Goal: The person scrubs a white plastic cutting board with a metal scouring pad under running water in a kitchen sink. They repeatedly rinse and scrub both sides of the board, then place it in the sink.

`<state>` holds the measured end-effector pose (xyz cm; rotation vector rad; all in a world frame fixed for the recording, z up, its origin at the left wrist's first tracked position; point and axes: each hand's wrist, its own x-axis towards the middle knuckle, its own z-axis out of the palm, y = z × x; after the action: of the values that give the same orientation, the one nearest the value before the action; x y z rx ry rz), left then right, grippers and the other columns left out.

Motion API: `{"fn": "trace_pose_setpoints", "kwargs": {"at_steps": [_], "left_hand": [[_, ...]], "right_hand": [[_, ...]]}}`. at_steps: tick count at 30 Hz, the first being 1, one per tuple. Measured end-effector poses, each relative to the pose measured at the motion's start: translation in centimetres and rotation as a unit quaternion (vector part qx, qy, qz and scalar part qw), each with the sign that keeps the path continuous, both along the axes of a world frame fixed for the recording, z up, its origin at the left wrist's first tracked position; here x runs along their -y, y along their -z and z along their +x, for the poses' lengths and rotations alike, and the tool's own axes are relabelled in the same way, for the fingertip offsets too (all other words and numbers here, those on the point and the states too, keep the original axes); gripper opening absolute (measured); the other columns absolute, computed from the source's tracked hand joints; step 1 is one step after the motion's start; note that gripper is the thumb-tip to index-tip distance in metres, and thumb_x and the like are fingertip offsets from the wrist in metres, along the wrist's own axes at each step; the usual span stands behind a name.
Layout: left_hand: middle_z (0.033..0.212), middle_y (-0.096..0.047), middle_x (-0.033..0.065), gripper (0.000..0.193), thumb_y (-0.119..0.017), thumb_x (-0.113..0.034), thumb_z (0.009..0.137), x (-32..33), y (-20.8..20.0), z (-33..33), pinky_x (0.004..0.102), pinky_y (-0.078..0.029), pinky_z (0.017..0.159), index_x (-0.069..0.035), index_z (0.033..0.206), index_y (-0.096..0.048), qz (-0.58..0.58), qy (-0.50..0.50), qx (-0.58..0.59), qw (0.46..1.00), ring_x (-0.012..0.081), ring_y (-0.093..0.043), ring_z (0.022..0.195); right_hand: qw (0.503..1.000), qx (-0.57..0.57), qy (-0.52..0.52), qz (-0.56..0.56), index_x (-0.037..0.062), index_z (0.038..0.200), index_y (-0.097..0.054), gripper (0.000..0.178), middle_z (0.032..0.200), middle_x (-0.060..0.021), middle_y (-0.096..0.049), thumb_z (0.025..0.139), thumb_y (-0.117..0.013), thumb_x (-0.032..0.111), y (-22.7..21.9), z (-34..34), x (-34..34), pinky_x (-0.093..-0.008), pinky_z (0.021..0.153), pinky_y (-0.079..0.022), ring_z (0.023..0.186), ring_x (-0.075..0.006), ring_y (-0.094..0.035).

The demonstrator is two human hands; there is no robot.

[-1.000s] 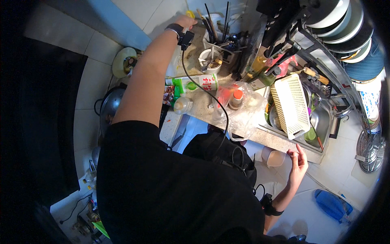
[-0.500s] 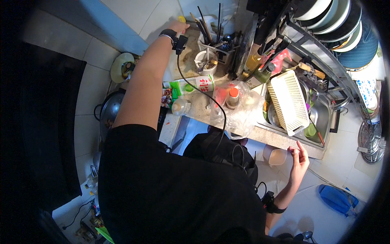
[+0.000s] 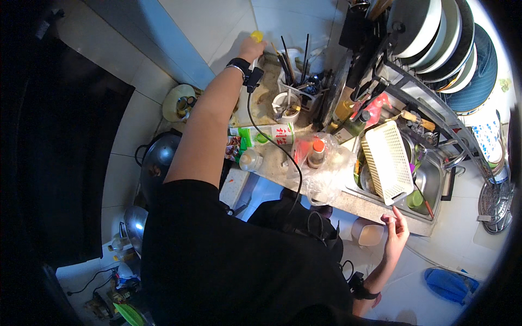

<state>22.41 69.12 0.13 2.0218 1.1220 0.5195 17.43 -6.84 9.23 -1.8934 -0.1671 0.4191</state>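
Note:
My left arm reaches far across the counter into the back corner. There my left hand is closed round a yellow-topped thing; its lower part is hidden by the hand. My right hand hangs just in front of the sink edge, index finger stretched out and the other fingers curled. A small dark reddish thing shows at its thumb and fingertips, too small to name. Beside the left hand stand a utensil holder with chopsticks and a white pot with spoons in it.
A cream plastic basket lies across the sink. On the counter are a red-capped bottle on a clear bag, a green-and-white packet and a clear jar. A plate rack overhangs the right; a wok stands left.
The view has shifted, so the counter sits slightly lower in the picture. My left hand still grips the yellow-topped thing in the corner. A reddish thing now shows at my right fingertips.

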Motion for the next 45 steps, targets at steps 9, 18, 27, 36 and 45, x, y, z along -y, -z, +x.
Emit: {"fn": "trace_pose_setpoints", "kwargs": {"at_steps": [9,18,27,36,45], "left_hand": [[0.094,-0.074,0.0149,0.039,-0.075,-0.041,0.087,1.6,-5.3,1.3,0.0423,-0.055,0.077,-0.005,0.103,-0.07,0.072,0.12,0.16,0.977,0.033,-0.071,0.085],[0.083,-0.069,0.0076,0.032,-0.077,-0.033,0.088,2.2,-7.9,3.0,0.0353,-0.052,0.065,-0.005,0.101,-0.069,0.171,0.204,0.099,0.959,0.0198,-0.063,0.07],[0.082,-0.073,0.0137,0.037,-0.079,-0.037,0.084,0.8,-12.2,3.4,0.0406,-0.056,0.071,-0.003,0.096,-0.069,0.172,0.04,0.195,0.965,0.0295,-0.071,0.076],[0.091,-0.073,0.0194,0.055,-0.08,-0.043,0.082,-2.5,-9.9,2.6,0.0416,-0.057,0.075,0.002,0.11,-0.065,0.133,-0.017,0.225,0.965,0.0334,-0.072,0.081],[0.084,-0.074,0.0157,0.046,-0.08,-0.043,0.082,-1.6,-6.7,0.7,0.0403,-0.057,0.074,-0.001,0.098,-0.072,0.02,0.083,0.122,0.989,0.0306,-0.072,0.073]], "right_hand": [[0.999,-0.013,-0.015,0.028,-0.0007,0.138,-0.057,0.037,0.1,-0.01,-0.072,0.103,-0.059,0.012,0.6,0.0,-0.5,-0.0328,0.092,-0.054,0.094,-0.016,-0.068],[1.0,-0.006,0.006,0.023,-0.0017,0.135,-0.06,0.034,0.098,-0.0104,-0.073,0.102,-0.058,0.007,-0.1,-0.3,-0.7,-0.0287,0.089,-0.052,0.092,-0.0152,-0.068],[0.999,0.001,-0.004,0.037,-0.0022,0.135,-0.059,0.034,0.099,-0.0104,-0.072,0.102,-0.058,0.007,0.4,-0.2,-0.9,-0.0294,0.09,-0.052,0.093,-0.0153,-0.067],[0.998,-0.004,-0.007,0.055,-0.0016,0.135,-0.059,0.034,0.1,-0.0106,-0.072,0.102,-0.056,0.005,0.8,-0.1,-0.5,-0.0293,0.089,-0.052,0.093,-0.0151,-0.068],[0.999,-0.002,-0.007,0.04,-0.0016,0.135,-0.059,0.034,0.099,-0.01,-0.073,0.102,-0.057,0.006,0.9,-0.1,-0.3,-0.029,0.089,-0.052,0.093,-0.0142,-0.067]]}}
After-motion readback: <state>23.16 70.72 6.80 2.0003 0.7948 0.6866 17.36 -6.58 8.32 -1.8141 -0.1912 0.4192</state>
